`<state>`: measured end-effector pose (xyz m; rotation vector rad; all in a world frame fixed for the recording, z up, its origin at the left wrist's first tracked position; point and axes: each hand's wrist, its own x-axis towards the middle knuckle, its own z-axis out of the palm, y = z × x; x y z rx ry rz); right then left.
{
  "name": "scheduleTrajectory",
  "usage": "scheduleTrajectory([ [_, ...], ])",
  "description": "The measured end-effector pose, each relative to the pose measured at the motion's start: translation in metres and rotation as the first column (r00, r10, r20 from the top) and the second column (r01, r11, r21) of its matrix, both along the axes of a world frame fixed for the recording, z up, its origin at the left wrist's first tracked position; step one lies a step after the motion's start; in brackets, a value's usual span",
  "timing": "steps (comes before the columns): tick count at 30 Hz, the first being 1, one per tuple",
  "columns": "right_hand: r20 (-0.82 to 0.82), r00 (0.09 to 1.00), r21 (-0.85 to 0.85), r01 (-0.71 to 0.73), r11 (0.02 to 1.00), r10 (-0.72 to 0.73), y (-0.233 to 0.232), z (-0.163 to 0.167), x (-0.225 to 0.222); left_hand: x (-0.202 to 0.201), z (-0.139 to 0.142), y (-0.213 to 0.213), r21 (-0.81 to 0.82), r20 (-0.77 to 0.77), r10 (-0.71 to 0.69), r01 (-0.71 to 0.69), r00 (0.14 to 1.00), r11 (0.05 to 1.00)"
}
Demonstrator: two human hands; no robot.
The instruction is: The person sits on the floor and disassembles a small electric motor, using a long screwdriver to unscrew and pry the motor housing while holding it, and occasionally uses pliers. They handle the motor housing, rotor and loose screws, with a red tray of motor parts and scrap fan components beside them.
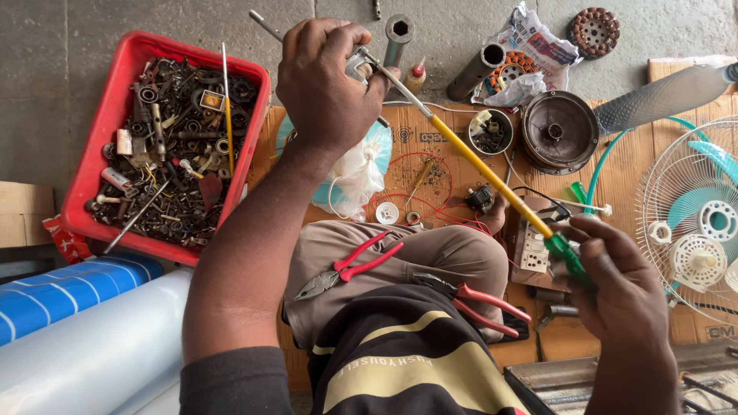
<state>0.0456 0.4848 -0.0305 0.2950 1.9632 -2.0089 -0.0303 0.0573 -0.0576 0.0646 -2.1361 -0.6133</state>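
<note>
— Yellow is the shaft of your long screwdriver [492, 173], green its handle; where does it lie?

— It runs on a slant between your two hands, tip up and to the left, handle down and to the right. Your right hand [615, 284] has its fingers wrapped round the green handle. Your left hand [327, 84] is clenched on a small metal part [358, 65], and the steel tip meets that part, so the long axis points straight from one hand to the other. The left hand is nearer the tip.

— And around them?

— Two pairs of red-handled pliers on your lap: one [350, 269] on the left thigh, one [477, 301] on the right. One red tray [115, 115] of bearings and scrap parts to your left. One sheet of cardboard [430, 131] on the floor carrying red wires, a round motor housing [560, 131] and a small cup of bits. One white fan guard [692, 215] to the right, and two wound stators [593, 31] beyond.
</note>
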Motion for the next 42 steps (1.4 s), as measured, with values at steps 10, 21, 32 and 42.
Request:
scheduleTrajectory([
  [10,0.104,0.994,0.063,0.007,0.998,-0.014,0.009,-0.019,0.0,0.001,0.003,-0.001,0.014,0.004,-0.002,0.002,1.0,1.0],
  [21,-0.06,0.998,0.11,0.028,0.993,-0.022,-0.002,-0.021,0.004,0.0,0.0,-0.001,0.0,0.039,0.015,-0.015,0.999,1.0],
  [32,0.046,0.997,0.021,-0.064,0.998,0.063,-0.015,-0.011,0.007,0.007,0.007,-0.001,-0.044,0.091,-0.012,0.016,0.996,0.999],
  [42,-0.031,0.97,0.315,-0.22,0.923,0.241,-0.001,-0.027,-0.025,0.01,0.018,-0.007,-0.093,0.25,-0.048,0.073,0.967,0.993],
])
